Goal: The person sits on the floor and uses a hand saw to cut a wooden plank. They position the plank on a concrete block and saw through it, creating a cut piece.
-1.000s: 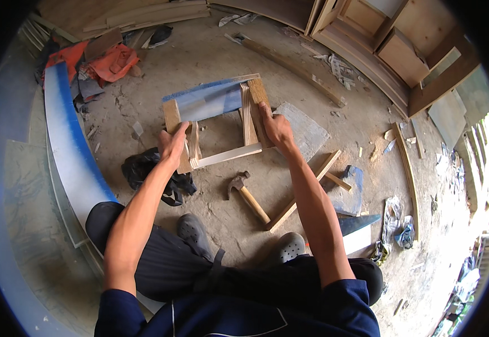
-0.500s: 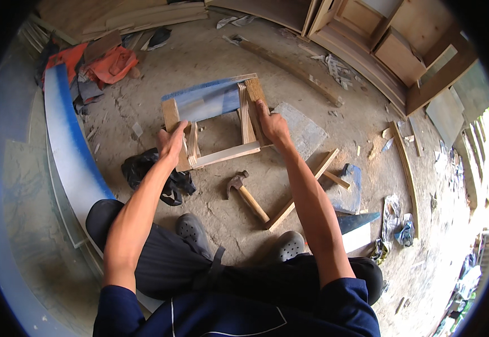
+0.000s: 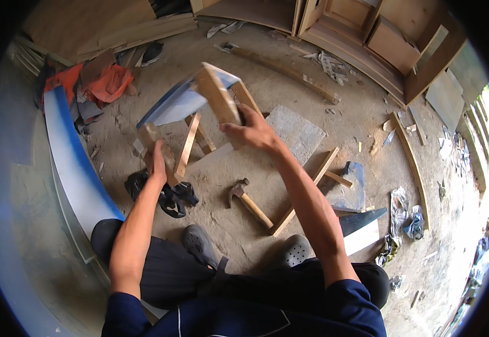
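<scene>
Above the floor I hold a small wooden frame (image 3: pixel 216 92) with a blue-and-white panel (image 3: pixel 180 104) along its far side. My left hand (image 3: pixel 157 164) grips the frame's left board, which is blurred by motion. Around the right board, my right hand (image 3: pixel 254 129) is closed, and that side is raised higher, so the frame tilts. Thin wooden slats (image 3: pixel 188 145) run inside it. On the floor below lies a claw hammer (image 3: pixel 250 204) with a wooden handle, touched by neither hand.
Right of the hammer lie joined wooden strips (image 3: pixel 306 191) and a blue-edged block (image 3: pixel 350 188). A grey slab (image 3: pixel 298 132) is beyond my right hand. A black bag (image 3: pixel 171 196) lies near my left foot. A long blue-and-white panel (image 3: pixel 73 163) stands left; wooden cabinets (image 3: pixel 390 45) stand far right.
The frame has turned and tilted, its right side rising and swinging left. My right hand moved left with it; my left hand shifted slightly left and nearer. Both still grip it.
</scene>
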Action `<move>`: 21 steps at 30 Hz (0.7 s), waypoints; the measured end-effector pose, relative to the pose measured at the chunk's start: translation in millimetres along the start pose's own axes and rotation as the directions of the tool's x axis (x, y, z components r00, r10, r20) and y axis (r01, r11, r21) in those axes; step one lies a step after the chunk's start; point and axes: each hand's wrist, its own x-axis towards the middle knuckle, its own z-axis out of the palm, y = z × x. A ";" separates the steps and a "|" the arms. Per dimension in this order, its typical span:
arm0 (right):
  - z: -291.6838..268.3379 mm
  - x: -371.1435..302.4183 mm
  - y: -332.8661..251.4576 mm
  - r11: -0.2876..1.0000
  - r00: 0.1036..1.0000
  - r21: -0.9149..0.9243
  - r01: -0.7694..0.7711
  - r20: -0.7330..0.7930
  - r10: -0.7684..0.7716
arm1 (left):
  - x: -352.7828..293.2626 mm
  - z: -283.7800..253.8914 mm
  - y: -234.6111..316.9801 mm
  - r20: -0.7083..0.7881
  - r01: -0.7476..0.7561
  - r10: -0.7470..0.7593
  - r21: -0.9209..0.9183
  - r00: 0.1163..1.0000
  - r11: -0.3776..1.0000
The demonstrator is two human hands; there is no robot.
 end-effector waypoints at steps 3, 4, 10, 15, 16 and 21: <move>23.7 10.7 -24.7 0.989 0.993 -0.092 0.117 0.035 -0.114 | 29.3 -23.1 -14.7 -0.089 -0.036 0.052 0.170 0.995 0.985; 29.0 11.3 -23.5 0.972 0.989 -0.185 0.145 0.020 -0.144 | 30.2 -21.4 -10.1 -0.004 0.093 -0.097 0.323 0.995 0.942; 69.3 15.0 -34.5 0.762 0.980 -0.624 0.173 0.030 -0.198 | -12.3 44.2 50.5 0.020 0.113 -0.112 -0.113 0.994 0.987; 123.3 14.8 -19.8 0.677 0.969 -0.720 0.152 -0.028 -0.247 | -33.8 55.0 79.0 0.411 0.156 -0.087 -0.136 0.908 0.978; 129.7 12.8 -18.2 0.672 0.964 -0.721 0.168 -0.021 -0.264 | -24.6 51.2 66.2 0.379 0.133 -0.089 -0.090 0.921 0.987; 142.0 17.7 -4.0 0.661 0.982 -0.732 0.162 0.051 -0.184 | -6.8 38.1 37.9 0.411 0.324 -0.237 -0.156 0.881 0.933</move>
